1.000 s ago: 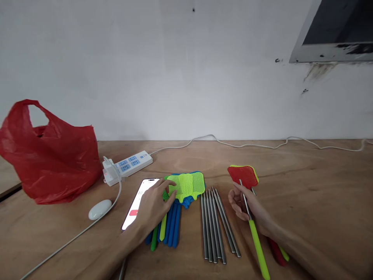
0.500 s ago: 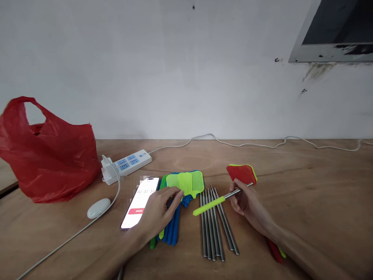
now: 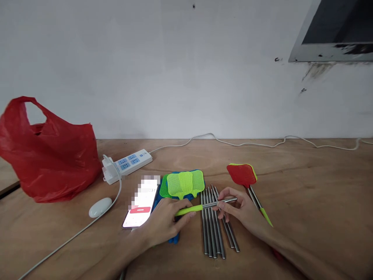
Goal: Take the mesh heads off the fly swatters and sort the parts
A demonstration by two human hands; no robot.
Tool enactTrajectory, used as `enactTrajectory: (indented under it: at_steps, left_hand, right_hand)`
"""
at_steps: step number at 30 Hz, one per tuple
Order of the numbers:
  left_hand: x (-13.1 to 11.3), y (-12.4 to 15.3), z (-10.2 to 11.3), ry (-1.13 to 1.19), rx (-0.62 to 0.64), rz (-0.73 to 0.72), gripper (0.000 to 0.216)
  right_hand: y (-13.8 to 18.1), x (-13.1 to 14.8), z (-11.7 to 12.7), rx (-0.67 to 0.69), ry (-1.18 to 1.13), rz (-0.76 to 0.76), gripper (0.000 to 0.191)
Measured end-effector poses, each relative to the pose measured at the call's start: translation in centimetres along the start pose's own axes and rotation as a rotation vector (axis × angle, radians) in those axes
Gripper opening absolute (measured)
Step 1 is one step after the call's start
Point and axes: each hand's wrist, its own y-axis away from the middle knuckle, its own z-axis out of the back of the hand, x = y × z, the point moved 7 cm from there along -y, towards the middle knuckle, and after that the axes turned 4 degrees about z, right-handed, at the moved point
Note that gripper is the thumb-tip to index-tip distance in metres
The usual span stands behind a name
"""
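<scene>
A metal rod with a yellow-green handle (image 3: 194, 209) is held level between both hands. My left hand (image 3: 167, 218) is closed on the handle end, and my right hand (image 3: 237, 206) pinches the metal end. Several bare metal rods (image 3: 212, 233) lie side by side on the table beneath it. Behind my left hand are stacked yellow-green mesh swatter heads (image 3: 185, 183), with a green head (image 3: 164, 187) and blue pieces partly covered. To the right lie fly swatters with a red head (image 3: 242, 174) on top; my right forearm hides part of their handles.
A lit phone (image 3: 142, 210) lies left of my left hand. Farther left are a white mouse-shaped object (image 3: 100, 207), a white power strip (image 3: 132, 162) and a red plastic bag (image 3: 55, 155). A white cable (image 3: 241, 145) runs along the wall.
The rod and handle have moved left and slightly down with my right hand. My left hand has come off the swatter heads and closed on the yellow-green handle.
</scene>
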Motion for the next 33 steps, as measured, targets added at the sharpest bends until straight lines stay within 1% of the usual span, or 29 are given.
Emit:
enactTrajectory:
  at_steps: [4,9,11,17,21,28,30,33]
  left_hand:
    - [0.3,0.1,0.0,-0.060,-0.026,0.015,0.030]
    - [0.4,0.3,0.1,-0.144,-0.044,0.020,0.031]
    - [0.4,0.3,0.0,-0.177,-0.037,0.016,0.029]
    - [-0.3,0.0,-0.4,-0.258,0.040,-0.027,0.025]
    - [-1.0,-0.1,-0.8,-0.297,0.102,-0.068,0.024]
    - [-2.6,0.2,-0.4,-0.351,0.192,-0.078,0.024]
    - [-3.1,0.2,-0.3,-0.387,0.215,-0.074,0.025]
    - [-3.6,0.1,-0.6,-0.446,0.251,-0.065,0.029]
  right_hand:
    - [-0.1,-0.2,1.0,-0.050,0.168,0.019,0.038]
    - [-0.2,0.5,1.0,0.034,0.294,0.106,0.043]
    - [-0.2,0.5,0.9,0.069,0.328,0.125,0.041]
    - [-0.2,-0.2,0.8,0.140,0.387,0.108,0.033]
    - [-0.4,-0.1,0.3,0.196,0.429,0.084,0.032]
    - [0.1,2.1,-1.3,0.362,0.423,0.036,0.036]
    - [0.5,2.7,-1.6,0.388,0.493,0.054,0.039]
    - [0.9,3.5,-1.8,0.366,0.629,0.118,0.045]
